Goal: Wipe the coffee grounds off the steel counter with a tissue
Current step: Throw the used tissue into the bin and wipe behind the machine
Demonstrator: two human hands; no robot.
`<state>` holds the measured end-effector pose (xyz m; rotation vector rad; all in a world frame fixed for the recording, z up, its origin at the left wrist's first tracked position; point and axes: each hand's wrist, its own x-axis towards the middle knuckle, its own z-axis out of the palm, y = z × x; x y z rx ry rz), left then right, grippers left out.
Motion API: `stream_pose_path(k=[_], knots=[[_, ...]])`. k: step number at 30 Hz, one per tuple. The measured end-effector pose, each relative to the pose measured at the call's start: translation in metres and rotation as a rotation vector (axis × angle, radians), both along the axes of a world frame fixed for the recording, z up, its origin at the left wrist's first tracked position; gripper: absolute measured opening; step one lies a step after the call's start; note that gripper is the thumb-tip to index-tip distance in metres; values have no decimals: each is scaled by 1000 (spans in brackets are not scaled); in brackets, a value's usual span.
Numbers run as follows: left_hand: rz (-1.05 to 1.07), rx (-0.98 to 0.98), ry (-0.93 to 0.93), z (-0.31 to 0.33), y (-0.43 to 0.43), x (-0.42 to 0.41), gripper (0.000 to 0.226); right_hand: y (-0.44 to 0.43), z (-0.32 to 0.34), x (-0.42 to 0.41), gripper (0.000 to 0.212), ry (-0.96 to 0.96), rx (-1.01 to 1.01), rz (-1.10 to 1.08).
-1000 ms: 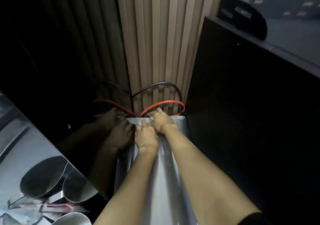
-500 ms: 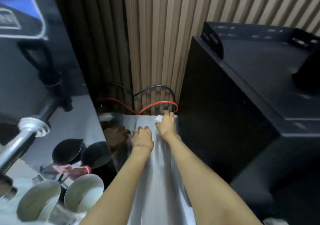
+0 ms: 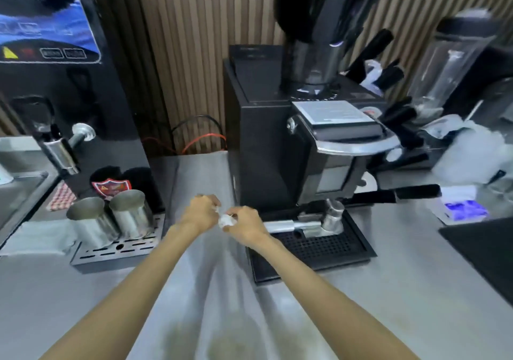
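Observation:
A small crumpled white tissue (image 3: 226,220) sits between my two hands, above the steel counter (image 3: 200,290). My right hand (image 3: 244,228) pinches the tissue with curled fingers. My left hand (image 3: 201,214) also has its fingertips curled on the tissue's left side. Both hands hover in the gap between the two machines, near the black grinder's front left corner. No coffee grounds are plain to see on the blurred counter.
A black coffee grinder (image 3: 277,143) with a drip tray (image 3: 313,246) and portafilter (image 3: 333,218) stands right. Two steel pitchers (image 3: 111,218) sit on a tray left, below a black dispenser (image 3: 55,82). Red and black cables (image 3: 200,135) lie at the back wall.
Both hands have pulled back from the rear of the gap by the cables toward the counter's front. The tissue, earlier under the right hand, is now held between both hands.

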<state>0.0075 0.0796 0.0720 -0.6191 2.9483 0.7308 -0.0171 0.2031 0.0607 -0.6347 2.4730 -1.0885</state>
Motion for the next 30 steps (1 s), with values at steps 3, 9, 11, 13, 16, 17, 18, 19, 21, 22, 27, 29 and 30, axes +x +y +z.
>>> stream_pose_path(k=[3,9,11,13,16,17,18,19,21,22,27,29,30], knots=[[-106,14,-38,-1,72,36,29,84,-5,36,30,-2,50,-64],[-397,71,-78,-18,238,78,32,258,-17,94,36,9,183,-284],[-511,81,-63,-24,299,88,34,313,-21,114,41,-7,170,-391],[-590,95,-51,-30,354,99,33,363,-28,134,40,-19,167,-504],[-720,143,-72,-46,421,116,29,428,-44,161,36,-40,185,-660],[-764,156,-82,-53,438,121,29,445,-52,169,35,-56,184,-716],[-801,166,-99,-62,454,125,29,460,-61,176,34,-70,178,-766],[-829,176,-126,-73,466,128,29,473,-72,183,34,-93,166,-811],[-863,183,-199,-97,486,133,29,493,-99,192,34,-169,133,-880],[-865,184,-244,-111,492,135,28,500,-113,196,34,-213,122,-908],[-771,167,-331,-192,506,123,30,514,-193,187,34,-319,44,-1014],[-748,165,-351,-224,509,114,34,516,-226,176,37,-344,13,-1047],[-738,175,-361,-240,510,109,36,517,-243,171,37,-354,-2,-1063]])
